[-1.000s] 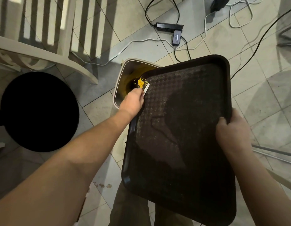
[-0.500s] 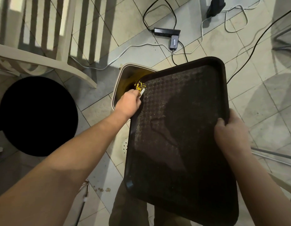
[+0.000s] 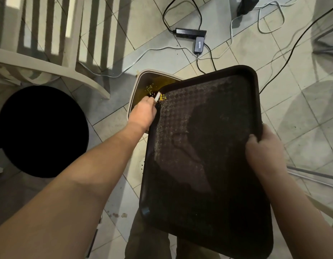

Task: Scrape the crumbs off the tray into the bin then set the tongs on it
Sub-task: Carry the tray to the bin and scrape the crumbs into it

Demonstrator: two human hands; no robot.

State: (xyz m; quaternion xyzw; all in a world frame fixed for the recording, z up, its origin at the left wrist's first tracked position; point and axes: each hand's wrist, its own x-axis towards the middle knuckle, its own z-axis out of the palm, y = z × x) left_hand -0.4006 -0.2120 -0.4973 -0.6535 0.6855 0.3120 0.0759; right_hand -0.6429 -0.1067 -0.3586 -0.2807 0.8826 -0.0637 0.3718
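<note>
Over the bin [image 3: 135, 85], a dark tray [image 3: 208, 146] is held tilted, so that its far left corner overhangs the opening and whatever is pushed off drops inside. The right hand [image 3: 262, 152] is wrapped around the tray's right rim, fingers curled over the edge, which steadies the tray against the scraping. The left hand [image 3: 143, 113] is closed around a small white scraper [image 3: 157, 96], of which only the tip is seen; what kind of tool it is cannot be told for certain. The tip is set at the overhanging corner, where a little heap of yellow crumbs [image 3: 163, 97] has been gathered; a few more are scattered on the bin's inner wall. Fine specks are left across the tray's patterned surface, so the scraping is judged unfinished. No tongs are in view. A plastic chair [image 3: 55, 58] and cables [image 3: 199, 51] are seen on the tiled floor beyond
</note>
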